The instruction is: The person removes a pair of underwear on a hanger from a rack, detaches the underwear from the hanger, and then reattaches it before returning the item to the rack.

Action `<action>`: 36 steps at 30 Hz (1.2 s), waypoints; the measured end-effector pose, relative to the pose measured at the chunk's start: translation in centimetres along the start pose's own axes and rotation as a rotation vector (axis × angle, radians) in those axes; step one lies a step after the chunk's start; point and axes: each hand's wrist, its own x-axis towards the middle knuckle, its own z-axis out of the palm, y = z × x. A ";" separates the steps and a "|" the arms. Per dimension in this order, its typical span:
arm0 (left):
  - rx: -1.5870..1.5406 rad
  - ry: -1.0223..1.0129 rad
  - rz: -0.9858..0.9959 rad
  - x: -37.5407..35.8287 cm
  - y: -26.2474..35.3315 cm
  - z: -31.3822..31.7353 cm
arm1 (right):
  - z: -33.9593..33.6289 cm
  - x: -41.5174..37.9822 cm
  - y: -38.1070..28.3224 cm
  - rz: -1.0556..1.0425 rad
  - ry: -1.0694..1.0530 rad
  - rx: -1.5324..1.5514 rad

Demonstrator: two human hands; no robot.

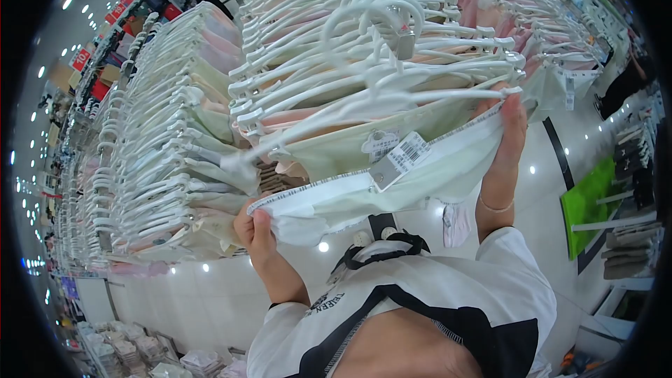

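2 hands, left hand (259, 233) at 8 o'clock, right hand (509, 117) at 2, 1 held garment (381, 201), 1 green panel (586, 203) at 3.

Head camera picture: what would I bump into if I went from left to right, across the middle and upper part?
Red sign → left hand pinching the pale green garment → barcode tag → right hand → bright green panel.

Pale green underwear (374, 204) pulled pretty wide in midair — white waistband (336, 190) on a slant, barcode tag (410, 154) flopped across it.
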 end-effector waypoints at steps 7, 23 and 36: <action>-0.068 0.062 -0.098 0.3 0.4 0.0 | -1.2 -0.4 0.8 -0.023 -0.118 0.129; -0.083 0.117 -0.154 0.6 0.7 6.2 | -3.6 -6.0 -1.4 -0.087 0.358 0.088; -0.479 -0.015 -0.382 -0.1 0.9 10.0 | -7.9 -8.6 -0.7 -0.125 0.344 -0.207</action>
